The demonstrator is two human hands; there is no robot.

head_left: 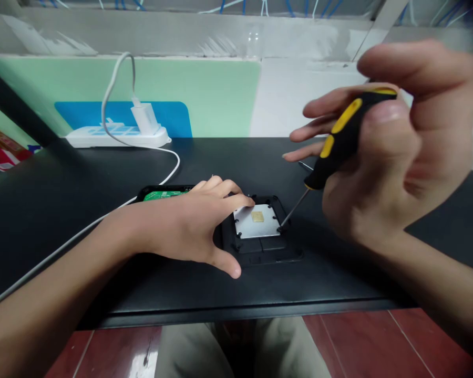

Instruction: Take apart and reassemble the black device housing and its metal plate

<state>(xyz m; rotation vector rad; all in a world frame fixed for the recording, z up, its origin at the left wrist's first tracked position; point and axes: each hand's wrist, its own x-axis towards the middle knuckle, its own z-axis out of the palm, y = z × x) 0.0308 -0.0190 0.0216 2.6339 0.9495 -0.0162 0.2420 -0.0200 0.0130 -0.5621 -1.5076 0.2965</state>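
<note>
My right hand point(402, 136) grips a screwdriver point(339, 136) with a black and yellow handle. Its thin shaft slants down to the left, and the tip meets the lower right corner of a silver metal plate point(256, 228). That plate, with a small gold square on it, sits in a black plastic casing point(268, 245) on the table. My left hand point(189, 220) lies over the casing's left side with thumb and fingers spread, a fingertip on the plate's upper edge. Partly under this hand is a second black housing with a green circuit board point(163, 195).
A white power strip point(114, 137) with a plugged-in charger point(145, 118) stands at the back left of the black table point(205, 294). Its white cable point(173, 165) runs across the table to the left of my arm. A red package point(3, 149) is at far left.
</note>
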